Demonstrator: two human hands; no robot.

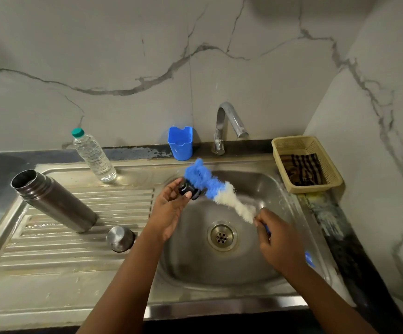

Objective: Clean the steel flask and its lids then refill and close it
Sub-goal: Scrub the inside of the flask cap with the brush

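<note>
Black inner lid (188, 188), small and round, pinched in left hand (171, 208) fingertips above the sink basin (256, 266). Right hand (280, 239) grips the bottle brush (216, 189) handle; blue-and-white bristles press the lid. Steel flask (51, 201) stands open on the drainboard (75, 256), steel cap (120, 238) beside it.

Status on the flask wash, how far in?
Done: the open brown steel flask stands uncapped on the drainboard, with the round steel outer cap beside it. In hand: the left hand holds the small black inner lid over the steel sink while the right hand scrubs it with the blue-and-white bottle brush. Left: refilling, closing.
</note>
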